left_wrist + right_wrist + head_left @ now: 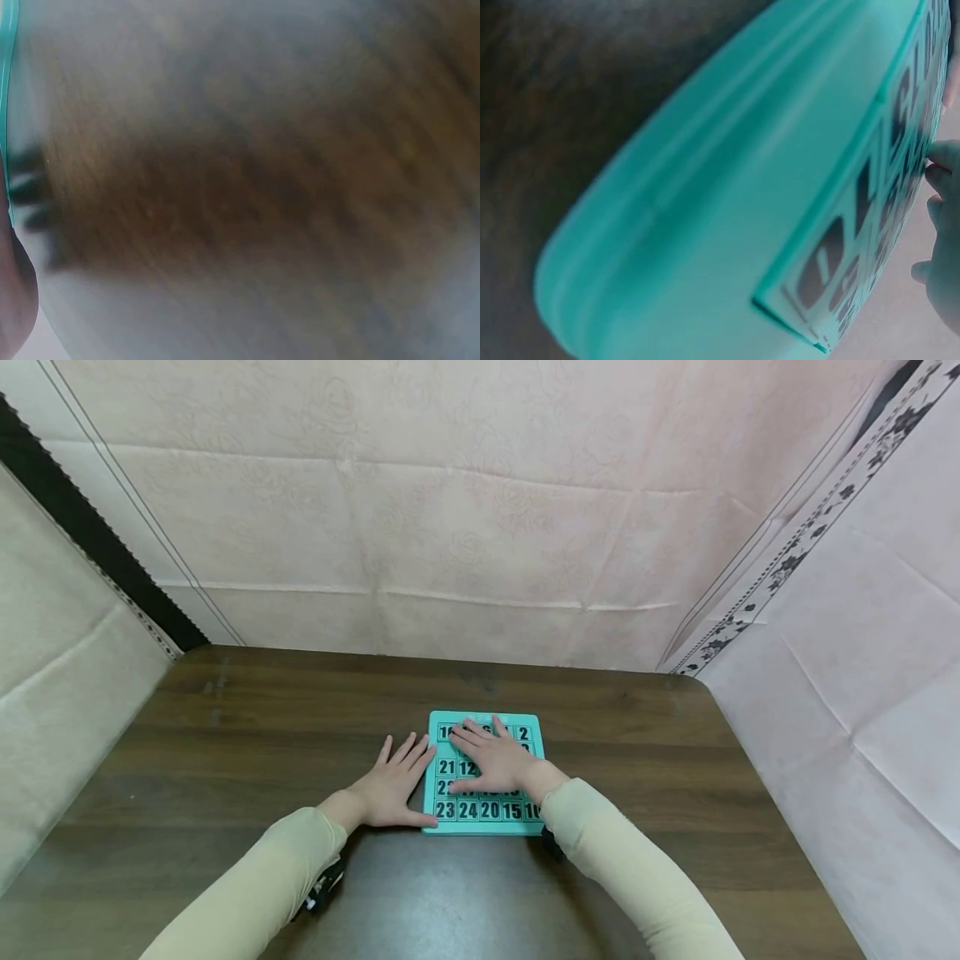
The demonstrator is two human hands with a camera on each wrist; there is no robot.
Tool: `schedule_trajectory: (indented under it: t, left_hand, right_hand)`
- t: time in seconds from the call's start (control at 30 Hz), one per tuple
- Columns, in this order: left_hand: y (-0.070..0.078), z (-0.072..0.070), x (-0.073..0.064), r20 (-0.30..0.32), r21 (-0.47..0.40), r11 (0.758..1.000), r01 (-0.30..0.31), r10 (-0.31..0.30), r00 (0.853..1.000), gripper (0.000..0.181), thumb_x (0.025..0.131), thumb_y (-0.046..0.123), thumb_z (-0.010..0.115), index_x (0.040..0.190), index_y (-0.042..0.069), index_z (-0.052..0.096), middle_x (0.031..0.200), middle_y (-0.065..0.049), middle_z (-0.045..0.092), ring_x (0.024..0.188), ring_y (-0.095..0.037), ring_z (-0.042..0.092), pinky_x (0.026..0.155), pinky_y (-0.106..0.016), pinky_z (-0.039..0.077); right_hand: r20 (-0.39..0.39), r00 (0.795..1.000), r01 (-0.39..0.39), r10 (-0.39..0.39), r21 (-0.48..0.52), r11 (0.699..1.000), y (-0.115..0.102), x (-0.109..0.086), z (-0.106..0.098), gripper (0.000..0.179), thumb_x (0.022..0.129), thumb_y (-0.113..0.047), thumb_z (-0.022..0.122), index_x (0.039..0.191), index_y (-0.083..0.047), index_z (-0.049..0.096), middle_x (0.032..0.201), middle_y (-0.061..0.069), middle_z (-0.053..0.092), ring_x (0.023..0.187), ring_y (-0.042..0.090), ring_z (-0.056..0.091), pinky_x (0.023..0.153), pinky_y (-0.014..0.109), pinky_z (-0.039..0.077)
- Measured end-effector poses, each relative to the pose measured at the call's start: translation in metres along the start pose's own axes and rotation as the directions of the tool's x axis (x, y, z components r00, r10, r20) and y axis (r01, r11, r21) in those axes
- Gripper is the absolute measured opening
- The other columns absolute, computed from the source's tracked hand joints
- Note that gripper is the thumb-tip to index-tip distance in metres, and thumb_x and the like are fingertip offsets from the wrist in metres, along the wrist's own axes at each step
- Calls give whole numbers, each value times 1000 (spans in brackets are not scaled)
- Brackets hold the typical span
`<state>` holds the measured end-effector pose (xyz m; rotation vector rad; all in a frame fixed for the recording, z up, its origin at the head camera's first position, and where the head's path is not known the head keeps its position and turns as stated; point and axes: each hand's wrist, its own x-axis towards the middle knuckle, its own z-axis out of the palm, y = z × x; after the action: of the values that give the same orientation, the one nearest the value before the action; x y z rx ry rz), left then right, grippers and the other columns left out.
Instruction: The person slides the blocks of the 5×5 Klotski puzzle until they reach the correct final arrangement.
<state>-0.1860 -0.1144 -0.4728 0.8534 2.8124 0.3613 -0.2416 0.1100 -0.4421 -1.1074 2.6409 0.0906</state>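
A teal sliding number puzzle point(480, 830) lies flat on the table, its light tiles printed with dark numbers. Along the bottom row, 23, 24, 20 and 15 point(512, 811) can be read. My left hand point(392, 787) is spread at the puzzle's left side, fingertips at its edge and thumb by the lower left corner. Over the tiles lies my right hand point(497, 762), fingers extended, covering much of the middle. In the right wrist view, the puzzle's thick rim point(705, 217) fills the centre, with fingers point(943, 240) at the right side. Only the puzzle's edge point(6, 67) shows in the left wrist view.
The dark wooden table point(285, 718) extends around the puzzle. Pale patterned cloth point(465, 543) hangs behind it, with more cloth point(862, 693) at the right side. A dark device point(324, 887) is worn under the left wrist.
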Motion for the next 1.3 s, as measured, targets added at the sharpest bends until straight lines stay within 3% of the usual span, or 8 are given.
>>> schedule_trajectory:
  t: [1.3]
  left_hand:
    - [0, 0, 2, 23, 5, 1000, 9, -10, 1000, 109, 75, 77, 50, 151, 6, 15, 158, -14, 8, 146, -35, 2, 111, -61, -2]
  right_hand:
    - [-14, 998, 58, -58, 4, 998, -14, -20, 3, 92, 82, -76, 38, 151, -21, 17, 158, -4, 15, 147, 16, 3, 115, 56, 0]
